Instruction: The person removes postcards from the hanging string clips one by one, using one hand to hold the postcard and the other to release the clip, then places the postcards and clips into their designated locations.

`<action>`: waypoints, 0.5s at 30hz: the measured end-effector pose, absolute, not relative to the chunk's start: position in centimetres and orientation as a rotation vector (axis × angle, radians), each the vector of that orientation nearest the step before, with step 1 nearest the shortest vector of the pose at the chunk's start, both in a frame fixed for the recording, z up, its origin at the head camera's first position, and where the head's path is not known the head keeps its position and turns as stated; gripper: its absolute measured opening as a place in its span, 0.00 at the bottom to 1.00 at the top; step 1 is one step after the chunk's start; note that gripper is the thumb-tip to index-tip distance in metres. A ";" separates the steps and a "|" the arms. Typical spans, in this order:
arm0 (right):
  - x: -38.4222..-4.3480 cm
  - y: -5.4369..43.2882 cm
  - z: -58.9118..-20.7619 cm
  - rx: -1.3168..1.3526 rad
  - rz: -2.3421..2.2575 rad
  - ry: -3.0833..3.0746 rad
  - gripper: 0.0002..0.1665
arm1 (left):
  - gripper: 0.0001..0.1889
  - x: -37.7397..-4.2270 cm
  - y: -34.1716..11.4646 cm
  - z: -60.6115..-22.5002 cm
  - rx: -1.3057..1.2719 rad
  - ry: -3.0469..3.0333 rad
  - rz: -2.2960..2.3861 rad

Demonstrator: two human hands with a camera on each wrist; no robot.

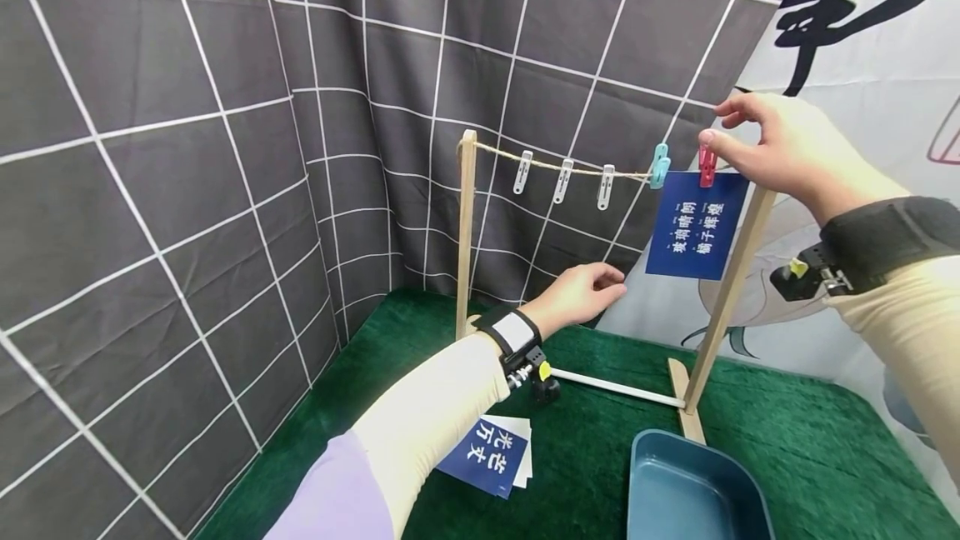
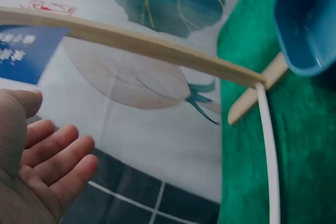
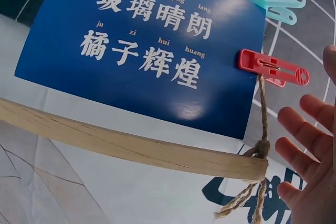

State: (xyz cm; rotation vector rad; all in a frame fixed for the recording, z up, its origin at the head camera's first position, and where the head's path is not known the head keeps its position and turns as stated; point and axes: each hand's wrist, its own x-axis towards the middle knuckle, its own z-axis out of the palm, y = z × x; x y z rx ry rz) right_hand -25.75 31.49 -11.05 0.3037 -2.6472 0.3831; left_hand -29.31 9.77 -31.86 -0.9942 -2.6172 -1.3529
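A blue card point(image 1: 686, 232) with white characters hangs from the rope, held by a red clothespin point(image 1: 707, 165) and a light-blue clothespin point(image 1: 660, 167) at its top edge. My right hand point(image 1: 787, 144) is beside the red clothespin with its fingers spread. In the right wrist view a gap shows between those fingers point(image 3: 310, 140) and the red clothespin point(image 3: 273, 67). Lower and to the left, my left hand point(image 1: 581, 294) is in the air with relaxed fingers, holding nothing. The left wrist view shows its palm point(image 2: 31, 182) below the card's corner point(image 2: 37, 56).
Three white clothespins point(image 1: 563, 182) hang along the rope point(image 1: 495, 150) between two wooden posts point(image 1: 466, 232). A white rod point(image 1: 615, 387) joins the stand's feet. More cards point(image 1: 487, 461) lie on the green cloth point(image 1: 577, 473), partly behind my left forearm. A blue bin point(image 1: 697, 473) stands at front right.
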 end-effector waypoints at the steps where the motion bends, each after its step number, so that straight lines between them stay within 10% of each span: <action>1: -25.8 31.5 -11.0 0.302 0.377 -2.649 0.37 | 0.17 -29.3 10.2 -31.5 -0.969 -2.608 -1.378; 15: -26.8 30.3 -11.0 0.303 0.313 -2.725 0.35 | 0.24 -28.0 15.5 -27.1 -0.619 -2.541 -1.673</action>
